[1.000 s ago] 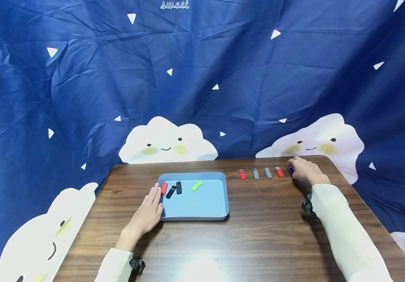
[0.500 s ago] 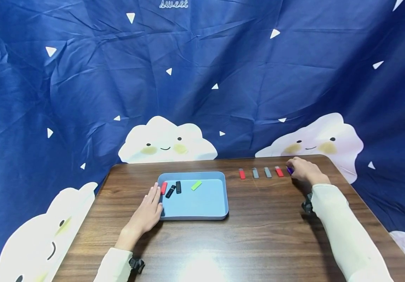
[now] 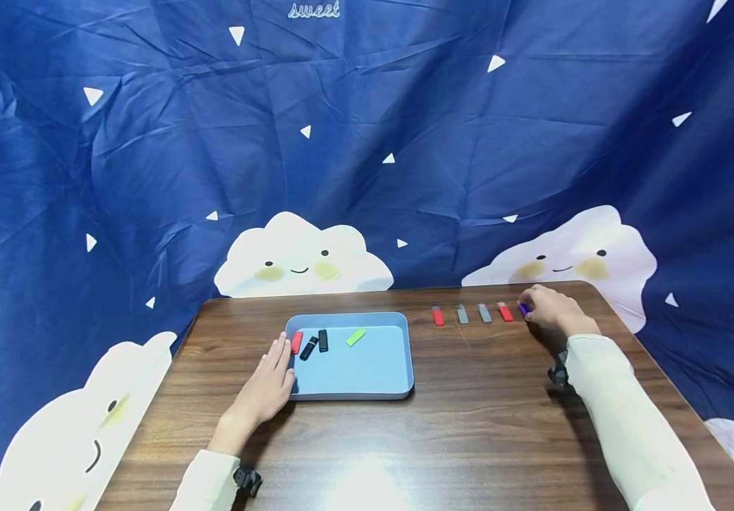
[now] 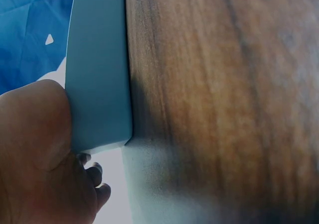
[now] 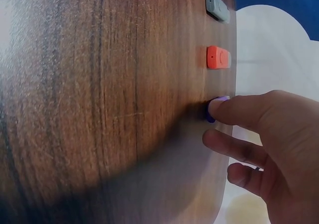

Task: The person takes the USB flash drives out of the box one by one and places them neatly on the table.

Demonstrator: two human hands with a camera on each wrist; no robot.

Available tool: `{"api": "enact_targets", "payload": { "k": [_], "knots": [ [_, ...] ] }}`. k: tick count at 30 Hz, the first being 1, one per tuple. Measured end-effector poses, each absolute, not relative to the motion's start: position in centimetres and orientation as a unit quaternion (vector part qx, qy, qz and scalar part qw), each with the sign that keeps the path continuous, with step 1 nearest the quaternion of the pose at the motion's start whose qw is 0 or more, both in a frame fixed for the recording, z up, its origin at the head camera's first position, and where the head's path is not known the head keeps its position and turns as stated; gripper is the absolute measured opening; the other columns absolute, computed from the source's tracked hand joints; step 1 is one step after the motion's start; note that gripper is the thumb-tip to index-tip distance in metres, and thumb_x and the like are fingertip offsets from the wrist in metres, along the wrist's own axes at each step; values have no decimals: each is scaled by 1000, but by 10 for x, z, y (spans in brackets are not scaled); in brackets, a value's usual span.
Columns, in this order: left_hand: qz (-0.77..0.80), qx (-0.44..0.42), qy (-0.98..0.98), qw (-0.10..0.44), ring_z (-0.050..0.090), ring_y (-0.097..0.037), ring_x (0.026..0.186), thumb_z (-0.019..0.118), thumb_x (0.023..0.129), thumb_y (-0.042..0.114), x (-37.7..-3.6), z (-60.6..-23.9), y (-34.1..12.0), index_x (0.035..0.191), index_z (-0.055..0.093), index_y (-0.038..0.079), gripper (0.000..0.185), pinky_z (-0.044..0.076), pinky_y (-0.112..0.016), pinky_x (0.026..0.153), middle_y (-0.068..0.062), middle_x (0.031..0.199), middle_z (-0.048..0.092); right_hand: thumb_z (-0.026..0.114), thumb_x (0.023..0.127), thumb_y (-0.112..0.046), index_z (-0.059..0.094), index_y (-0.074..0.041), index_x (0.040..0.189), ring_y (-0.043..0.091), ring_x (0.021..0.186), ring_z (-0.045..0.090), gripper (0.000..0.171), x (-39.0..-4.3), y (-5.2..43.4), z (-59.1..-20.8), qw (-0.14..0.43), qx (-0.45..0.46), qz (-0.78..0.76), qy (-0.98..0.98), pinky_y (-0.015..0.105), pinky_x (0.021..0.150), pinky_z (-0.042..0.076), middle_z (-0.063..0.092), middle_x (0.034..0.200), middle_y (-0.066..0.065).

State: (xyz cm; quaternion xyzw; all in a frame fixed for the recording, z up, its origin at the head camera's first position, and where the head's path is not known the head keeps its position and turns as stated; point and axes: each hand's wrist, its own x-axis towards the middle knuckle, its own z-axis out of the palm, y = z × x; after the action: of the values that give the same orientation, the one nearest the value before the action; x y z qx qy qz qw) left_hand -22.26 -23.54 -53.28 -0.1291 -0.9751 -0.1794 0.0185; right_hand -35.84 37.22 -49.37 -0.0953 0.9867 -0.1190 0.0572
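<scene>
Hands had hardly shifted across the second we could compare. From the head camera, our left hand [image 3: 269, 384] stayed flat on the table [image 3: 469, 440], fingers straight, resting against the left wall of the blue tray [image 3: 367, 392]. Inside the tray lay a red stick [image 3: 297, 342], two black sticks [image 3: 314, 343] and a green stick [image 3: 355, 336], all where they had been. Our right hand [image 3: 551, 309] remained at the far right end of the row [image 3: 471, 314] of two red and two grey sticks, its fingers over a small purple stick [image 3: 523, 309]. The view itself nudged slightly; nothing on the table moved. We judged the purple stick was just being settled as the fifth in that row, with four left in the tray.

From the left wrist, we saw only the tray wall [image 4: 99, 79] with the base of the thumb [image 4: 35, 124] pressed to it; the tray's contents were hidden.

From the right wrist, a fingertip [image 5: 222, 107] pressed on the purple stick [image 5: 209, 115], which lay on the wood just beside a red stick [image 5: 218, 57], a grey stick [image 5: 217, 6] beyond. The finger covered most of the purple stick, so we could not tell whether the hand pinched it or merely pushed; the other fingers curled loosely below, holding nothing visible.
</scene>
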Motion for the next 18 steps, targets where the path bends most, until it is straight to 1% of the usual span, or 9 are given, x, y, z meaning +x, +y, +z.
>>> {"api": "enact_targets", "payload": {
  "k": [3,7,10,13,15,18],
  "knots": [
    [-176,-128,-976,17,20,-44,164,44,112,18,-222,-532,-235,164,24,-11,63,24,-62,132,-25,177,15,66,96,-13,69,-1,132,59,126,60,38,-359,373,-493,48,-96,-128,986,77,97,49,65,136,27],
    [-174,-127,-976,19,21,-44,164,45,112,18,-221,-531,-235,164,24,-10,64,24,-61,132,-25,177,16,64,98,-13,72,-5,124,54,119,65,28,-359,372,-488,40,-98,-136,985,75,92,51,71,126,22],
    [-178,-128,-975,19,21,-45,163,45,111,18,-221,-531,-235,164,24,-11,63,24,-62,132,-25,177,16,65,98,-13,73,-9,112,44,106,70,17,-359,370,-484,35,-104,-138,984,69,84,54,74,112,15],
    [-183,-132,-974,25,23,-46,162,46,111,17,-220,-532,-235,163,26,-12,63,26,-63,131,-26,176,18,65,98,-14,70,-12,102,34,92,68,6,-361,366,-480,26,-115,-132,984,61,76,54,73,101,9],
    [-181,-136,-973,34,24,-47,162,45,110,18,-220,-533,-235,162,28,-12,63,27,-65,130,-27,176,19,65,99,-15,68,-14,97,29,86,64,4,-362,361,-477,21,-121,-128,984,57,73,53,71,96,5],
    [-179,-140,-973,43,25,-48,161,46,110,18,-221,-534,-236,162,30,-13,62,27,-65,129,-27,175,21,65,99,-15,67,-15,93,24,82,62,6,-363,352,-473,14,-136,-123,983,54,72,53,70,92,2]
  ]
}}
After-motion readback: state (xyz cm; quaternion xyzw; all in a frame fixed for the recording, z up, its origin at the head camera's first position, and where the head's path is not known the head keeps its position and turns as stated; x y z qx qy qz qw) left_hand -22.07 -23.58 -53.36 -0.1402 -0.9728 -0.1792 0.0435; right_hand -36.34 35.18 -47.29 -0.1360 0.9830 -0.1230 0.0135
